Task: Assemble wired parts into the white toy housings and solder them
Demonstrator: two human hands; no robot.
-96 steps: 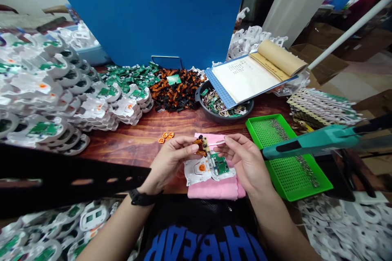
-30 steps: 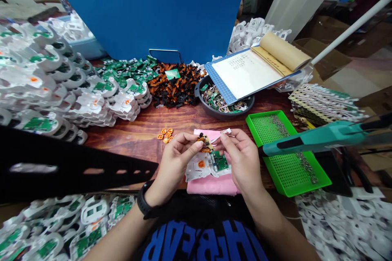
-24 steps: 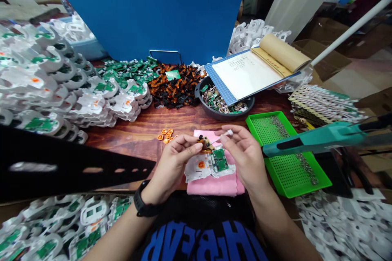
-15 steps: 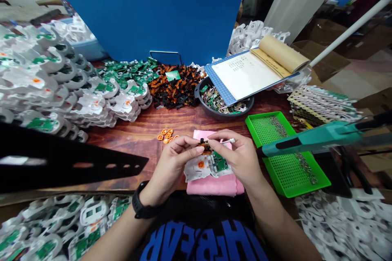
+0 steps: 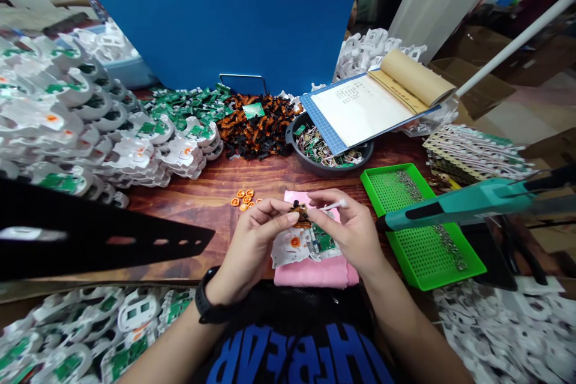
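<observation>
Over wooden tabletop (image 5: 198,201), both hands (image 5: 258,234) (image 5: 353,237) apparently pinch one orange-black part (image 5: 300,217).

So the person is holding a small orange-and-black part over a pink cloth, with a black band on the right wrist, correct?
Not quite: the head view shows the black band on the left wrist. The small orange-and-black part is indeed held over the pink cloth.

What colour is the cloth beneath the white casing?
The cloth is pink, clearest in the head view.
</observation>
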